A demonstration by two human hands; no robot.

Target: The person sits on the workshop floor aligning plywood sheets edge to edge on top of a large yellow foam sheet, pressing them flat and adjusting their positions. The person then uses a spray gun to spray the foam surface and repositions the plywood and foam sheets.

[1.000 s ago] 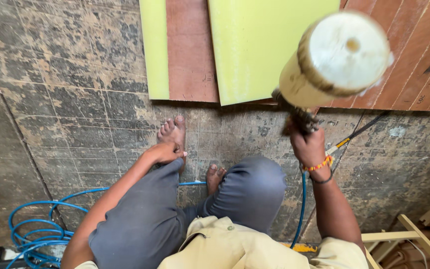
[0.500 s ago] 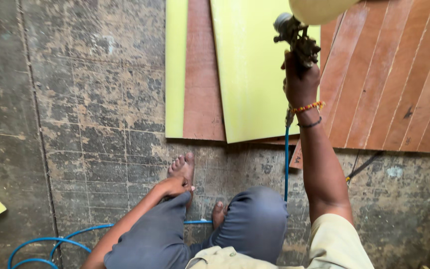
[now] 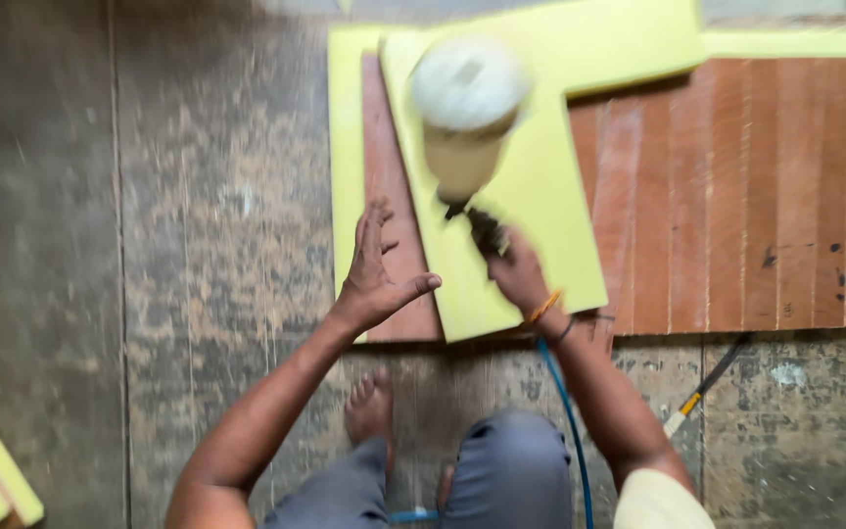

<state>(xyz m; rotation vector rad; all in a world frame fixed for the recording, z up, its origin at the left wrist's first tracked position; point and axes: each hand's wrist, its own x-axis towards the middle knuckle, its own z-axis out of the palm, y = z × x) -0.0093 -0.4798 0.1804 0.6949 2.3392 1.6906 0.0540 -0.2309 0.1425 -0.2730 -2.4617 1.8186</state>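
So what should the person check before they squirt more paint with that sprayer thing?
1. Spray gun held firmly in the right hand: ok.
2. Cup on top, lid on: cannot tell, blurred.
3. Left hand clear of the yellow panel: not ok, it rests at the edge.
4. Blue hose free, not underfoot: ok.
5. Bare foot off the boards: ok.
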